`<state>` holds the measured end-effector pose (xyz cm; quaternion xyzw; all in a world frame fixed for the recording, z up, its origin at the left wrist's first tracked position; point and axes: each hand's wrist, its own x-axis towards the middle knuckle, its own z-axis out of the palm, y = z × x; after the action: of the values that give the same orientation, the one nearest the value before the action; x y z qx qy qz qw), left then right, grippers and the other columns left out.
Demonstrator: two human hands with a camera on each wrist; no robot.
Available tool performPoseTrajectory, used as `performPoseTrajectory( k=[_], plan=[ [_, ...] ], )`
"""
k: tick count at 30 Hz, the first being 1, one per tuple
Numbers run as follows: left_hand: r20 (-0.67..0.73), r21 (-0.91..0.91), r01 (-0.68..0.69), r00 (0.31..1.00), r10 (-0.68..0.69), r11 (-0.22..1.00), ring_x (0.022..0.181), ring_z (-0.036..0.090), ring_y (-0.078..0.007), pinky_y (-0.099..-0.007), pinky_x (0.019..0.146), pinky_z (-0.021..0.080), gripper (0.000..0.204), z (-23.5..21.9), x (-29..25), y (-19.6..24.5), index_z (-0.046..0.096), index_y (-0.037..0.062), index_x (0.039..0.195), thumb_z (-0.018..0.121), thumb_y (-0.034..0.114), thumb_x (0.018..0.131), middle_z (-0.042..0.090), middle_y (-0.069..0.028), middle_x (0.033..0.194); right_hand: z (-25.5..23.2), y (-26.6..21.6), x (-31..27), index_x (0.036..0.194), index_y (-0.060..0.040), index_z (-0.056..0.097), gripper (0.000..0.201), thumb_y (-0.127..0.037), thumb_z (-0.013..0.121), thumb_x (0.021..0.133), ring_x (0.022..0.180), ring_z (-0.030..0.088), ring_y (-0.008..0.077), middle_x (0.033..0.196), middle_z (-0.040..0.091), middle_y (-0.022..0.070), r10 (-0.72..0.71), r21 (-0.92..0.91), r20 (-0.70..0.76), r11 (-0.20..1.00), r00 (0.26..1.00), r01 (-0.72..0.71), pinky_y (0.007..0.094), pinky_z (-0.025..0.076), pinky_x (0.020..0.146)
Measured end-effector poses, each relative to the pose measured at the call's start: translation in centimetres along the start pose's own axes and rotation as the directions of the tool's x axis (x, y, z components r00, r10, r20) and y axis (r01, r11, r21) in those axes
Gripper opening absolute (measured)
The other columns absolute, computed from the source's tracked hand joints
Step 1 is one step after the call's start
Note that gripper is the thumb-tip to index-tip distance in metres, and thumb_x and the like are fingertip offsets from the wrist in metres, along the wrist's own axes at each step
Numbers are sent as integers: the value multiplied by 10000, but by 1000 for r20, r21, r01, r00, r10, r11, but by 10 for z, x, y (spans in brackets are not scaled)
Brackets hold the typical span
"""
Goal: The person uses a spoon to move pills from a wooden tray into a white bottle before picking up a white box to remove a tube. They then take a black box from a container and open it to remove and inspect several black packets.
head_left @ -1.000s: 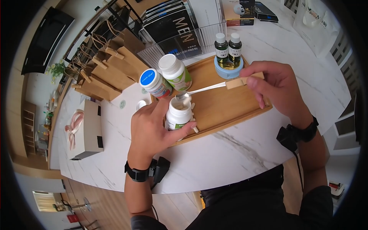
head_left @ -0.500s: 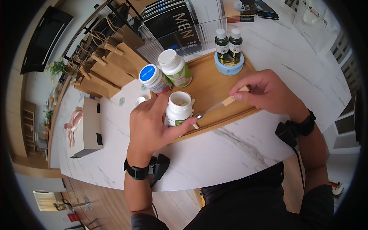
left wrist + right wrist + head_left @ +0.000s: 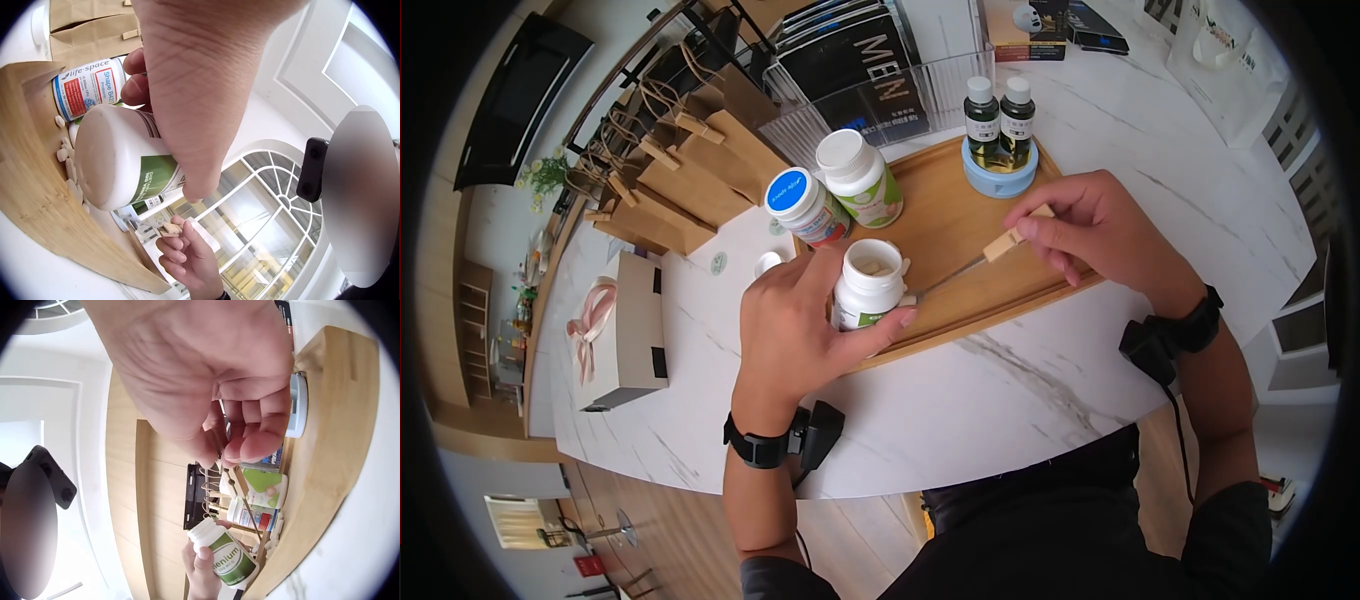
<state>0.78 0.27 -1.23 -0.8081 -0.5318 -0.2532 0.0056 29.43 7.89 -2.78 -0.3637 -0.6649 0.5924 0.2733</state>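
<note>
My left hand (image 3: 790, 320) grips an open white selenium bottle (image 3: 867, 288) with a green label, thumb in front and fingers behind. White tablets show inside its mouth. The bottle leans in the left wrist view, its base (image 3: 103, 159) above the wooden tray (image 3: 945, 240). Between thumb and fingers, my right hand (image 3: 1105, 235) pinches a wooden clothespin (image 3: 1006, 243). A metal spoon (image 3: 955, 277) is clamped in the clothespin and slants down to the left. Its tip reaches the tablets beside the bottle. Several loose white tablets (image 3: 70, 169) lie on the tray under the bottle.
Behind the held bottle stand a blue-lidded bottle (image 3: 805, 203) and a taller white bottle (image 3: 858, 180). Two dark bottles (image 3: 1000, 130) sit on a light blue round holder (image 3: 998, 180). Brown paper bags (image 3: 690, 165), a clear rack (image 3: 850, 105) and a ribboned box (image 3: 625, 335) surround the tray.
The spoon has come down from the selenium bottle's mouth to the tray at its right side. My right hand moved lower with it. My left hand keeps its hold on the bottle.
</note>
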Motion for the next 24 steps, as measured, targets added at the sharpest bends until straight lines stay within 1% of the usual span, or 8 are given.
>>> performPoseTrajectory(
  k=[1,3,4,6,10,15,22,24],
  plan=[
    [-2,1,1,1000,-1,1000,596,638,-212,-294,551,494,546,0,0,0,644,21,1027,843,390,676,671,-106,741,0,1,0,1055,-10,691,223,-194,631,944,501,492,25,655,568,-17,-2,-2,1,1000,1000,2,185,406,433],
    [6,6,-8,1000,8,1000,598,638,-215,-296,554,494,535,-1,0,-1,645,23,1019,843,385,677,669,-107,736,0,2,1,1066,8,681,223,-171,626,945,506,490,27,669,565,-8,-106,78,-153,990,982,119,189,400,420],
    [5,6,-8,1000,8,1000,598,638,-215,-296,554,494,535,0,0,-1,645,23,1019,843,385,677,669,-107,736,1,-1,0,1066,8,681,223,-171,626,945,506,490,27,669,565,-8,-107,77,-152,990,983,120,189,400,420],
    [-36,6,-54,998,54,999,587,633,-252,-344,544,494,534,3,0,-2,637,44,1024,821,413,684,643,-89,666,3,-9,-4,1081,9,677,208,-137,620,944,518,485,26,687,567,-1,-178,111,-296,970,938,219,189,396,419],
    [-12,7,-41,999,41,999,588,632,-251,-345,545,494,541,1,-1,-2,637,45,1034,821,412,683,643,-86,667,8,-12,-11,1087,6,677,196,-113,618,942,521,479,22,696,571,-2,-278,91,-309,943,909,319,183,393,423],
    [14,10,3,1000,-3,1000,602,646,-221,-303,556,499,571,0,0,1,644,17,1059,848,381,668,673,-119,749,8,-7,-10,1092,7,677,193,-88,629,931,509,469,14,703,579,-8,-406,24,-289,902,867,431,170,370,439],
    [-1,3,-3,1000,3,1000,605,647,-221,-298,561,503,556,0,0,0,645,19,1043,844,383,673,674,-117,750,9,-1,-4,1082,-19,692,190,-122,647,930,557,461,9,706,583,-27,-324,-59,-273,945,906,320,170,353,476],
    [-7,2,-17,1000,17,1000,605,649,-222,-297,561,503,554,0,1,0,643,20,1038,841,390,675,674,-117,752,6,13,4,1078,-40,706,191,-143,658,924,582,450,11,720,598,-29,-399,-260,-152,899,904,353,182,347,502]
  ],
)
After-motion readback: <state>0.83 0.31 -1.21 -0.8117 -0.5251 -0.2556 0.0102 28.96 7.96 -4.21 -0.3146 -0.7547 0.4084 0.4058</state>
